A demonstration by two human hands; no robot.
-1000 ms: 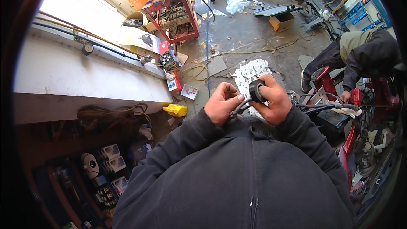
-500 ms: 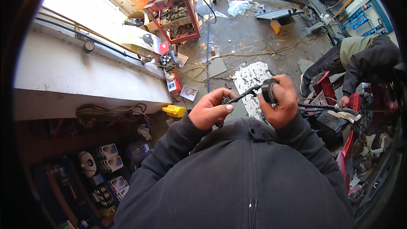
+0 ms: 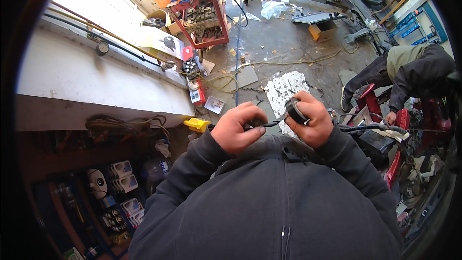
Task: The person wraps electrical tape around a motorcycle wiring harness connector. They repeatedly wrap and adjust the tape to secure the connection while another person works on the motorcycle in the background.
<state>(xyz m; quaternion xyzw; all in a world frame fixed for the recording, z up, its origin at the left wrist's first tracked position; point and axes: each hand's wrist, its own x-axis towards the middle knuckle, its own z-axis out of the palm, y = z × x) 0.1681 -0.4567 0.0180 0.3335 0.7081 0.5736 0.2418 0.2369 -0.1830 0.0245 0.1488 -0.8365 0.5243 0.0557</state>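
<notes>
My left hand (image 3: 239, 129) is closed, thumb and fingers pinching a thin black wiring cable (image 3: 272, 124) in front of my chest. A roll of black tape (image 3: 294, 110) sits in the grip of my right hand (image 3: 315, 123), its round edge turned toward the left hand. The cable runs between the two hands, close beneath the roll. Beyond my right hand a thicker black wrapped harness (image 3: 370, 127) stretches to the right. My fingers hide the cable's end and part of the roll.
At the right a bent-over person (image 3: 409, 67) reaches to red vehicle parts (image 3: 369, 103). A red tool cart (image 3: 226, 19) stands ahead left, near a white wall ledge (image 3: 106, 82). A yellow container (image 3: 196, 124) is by my left forearm. A yellow cord (image 3: 298, 62) crosses the floor.
My right hand has turned and shifted slightly left with the tape roll, now lower over the cable. The left hand has curled its fingers more around the cable.
</notes>
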